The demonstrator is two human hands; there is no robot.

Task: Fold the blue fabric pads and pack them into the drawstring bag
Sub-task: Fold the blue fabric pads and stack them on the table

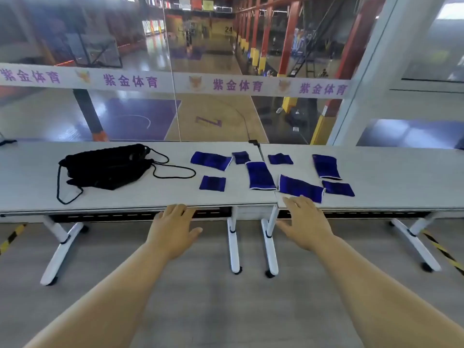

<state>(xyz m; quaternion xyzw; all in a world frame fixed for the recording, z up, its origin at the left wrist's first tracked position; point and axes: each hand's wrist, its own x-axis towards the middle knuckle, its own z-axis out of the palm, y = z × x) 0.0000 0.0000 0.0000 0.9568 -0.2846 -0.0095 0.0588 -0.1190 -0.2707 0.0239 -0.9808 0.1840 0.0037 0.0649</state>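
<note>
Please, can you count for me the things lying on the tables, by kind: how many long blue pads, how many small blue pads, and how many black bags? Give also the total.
Long blue pads: 4 ()
Small blue pads: 4 ()
Black drawstring bag: 1 pile; I cannot tell if it is more than one bag
Total: 9
</note>
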